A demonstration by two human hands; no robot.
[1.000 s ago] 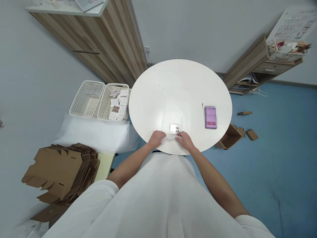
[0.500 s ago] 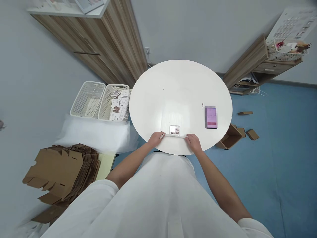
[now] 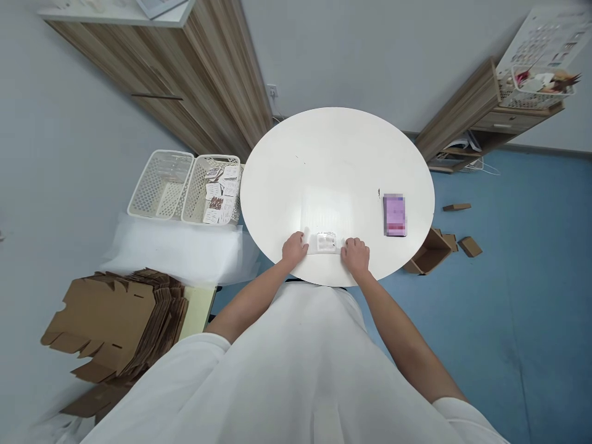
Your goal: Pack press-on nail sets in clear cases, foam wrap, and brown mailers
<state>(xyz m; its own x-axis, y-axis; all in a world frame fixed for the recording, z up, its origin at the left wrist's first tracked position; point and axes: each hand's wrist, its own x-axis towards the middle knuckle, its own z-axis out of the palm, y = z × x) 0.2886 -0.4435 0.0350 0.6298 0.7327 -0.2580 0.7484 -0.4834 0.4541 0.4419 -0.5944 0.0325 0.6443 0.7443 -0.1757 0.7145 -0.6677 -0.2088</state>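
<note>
A small clear box lies near the front edge of the white round table. A thin translucent white wrapping sheet is spread under it, and its near edge is folded over the box, veiling what is inside. At the box's left, my left hand pinches the folded sheet with curled fingers. My right hand has closed on the fold's other end, just right of the box.
Right of my hands lies a blurred purple phone-shaped thing. Left of the table are a basket of cards, another white basket, a stack of translucent sheets and flattened cardboard boxes. An open carton sits on the floor at right.
Both hands have carried the sheet's near edge away from me and down over the clear box. The box's contents showed plainly before and are now veiled.
</note>
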